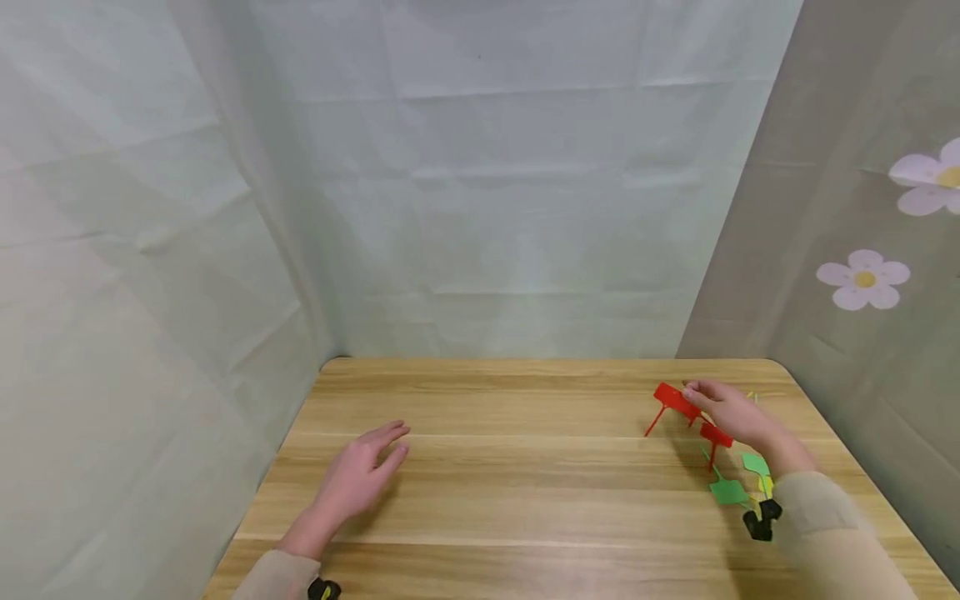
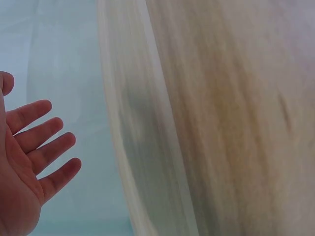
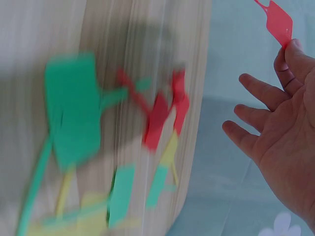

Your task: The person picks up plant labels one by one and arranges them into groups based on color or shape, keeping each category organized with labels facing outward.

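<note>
My right hand (image 1: 731, 412) pinches a red T-shaped plant label (image 1: 670, 398) by one corner of its plate, between thumb and forefinger. In the right wrist view that label (image 3: 279, 23) is held up with the other fingers spread apart. Below the hand lies another red label (image 1: 716, 434), close to a green label (image 1: 727, 492). Further green and yellow labels (image 3: 93, 209) overlap on the wood, blurred in that view. My left hand (image 1: 360, 473) hovers palm down over the left part of the table, holding nothing; its fingers (image 2: 54, 142) are spread and fairly straight.
The wooden table (image 1: 510, 500) has rounded far corners. Pale cloth (image 1: 510, 208) hangs behind it and on both sides, with printed flowers (image 1: 865, 280) at the right. Black wrist-worn devices (image 1: 761, 522) show by both sleeves.
</note>
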The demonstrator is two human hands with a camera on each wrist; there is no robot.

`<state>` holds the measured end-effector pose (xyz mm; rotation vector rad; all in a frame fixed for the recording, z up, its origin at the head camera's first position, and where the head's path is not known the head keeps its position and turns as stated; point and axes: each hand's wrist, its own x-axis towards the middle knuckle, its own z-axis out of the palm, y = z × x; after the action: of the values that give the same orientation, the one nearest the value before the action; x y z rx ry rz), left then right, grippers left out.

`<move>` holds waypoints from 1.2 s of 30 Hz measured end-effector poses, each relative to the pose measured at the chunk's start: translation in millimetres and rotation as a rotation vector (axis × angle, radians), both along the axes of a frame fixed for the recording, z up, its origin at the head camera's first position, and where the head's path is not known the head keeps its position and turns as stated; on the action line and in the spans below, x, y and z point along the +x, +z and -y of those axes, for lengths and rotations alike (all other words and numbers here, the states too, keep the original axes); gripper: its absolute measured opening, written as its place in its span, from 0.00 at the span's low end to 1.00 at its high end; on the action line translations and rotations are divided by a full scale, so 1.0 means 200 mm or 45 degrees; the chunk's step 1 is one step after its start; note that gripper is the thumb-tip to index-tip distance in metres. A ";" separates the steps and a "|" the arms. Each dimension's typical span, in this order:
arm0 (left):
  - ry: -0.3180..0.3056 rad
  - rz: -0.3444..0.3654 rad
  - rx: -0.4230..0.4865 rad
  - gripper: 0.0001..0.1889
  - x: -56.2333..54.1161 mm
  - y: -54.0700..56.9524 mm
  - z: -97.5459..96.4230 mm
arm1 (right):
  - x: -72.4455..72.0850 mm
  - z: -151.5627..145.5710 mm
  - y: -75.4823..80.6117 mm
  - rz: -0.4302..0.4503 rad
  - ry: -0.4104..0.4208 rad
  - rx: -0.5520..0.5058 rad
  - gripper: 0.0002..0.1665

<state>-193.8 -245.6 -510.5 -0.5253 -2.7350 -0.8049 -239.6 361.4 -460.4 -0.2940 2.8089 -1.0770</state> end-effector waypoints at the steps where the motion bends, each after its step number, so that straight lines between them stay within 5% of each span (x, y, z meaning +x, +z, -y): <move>1: 0.003 -0.004 -0.004 0.22 0.00 0.00 0.00 | -0.01 0.04 0.00 -0.002 0.004 -0.018 0.31; 21: -0.016 -0.044 0.054 0.19 -0.04 -0.01 0.03 | -0.23 0.92 -0.17 0.213 0.190 -0.408 0.24; 36: 0.013 -0.036 0.056 0.19 -0.04 -0.03 0.06 | -0.31 1.42 -0.21 0.176 0.329 -0.272 0.20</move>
<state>-201.9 -257.2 -516.8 -0.5094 -2.6856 -0.8464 -301.6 77.8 -503.3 -0.5617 2.4547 -1.2799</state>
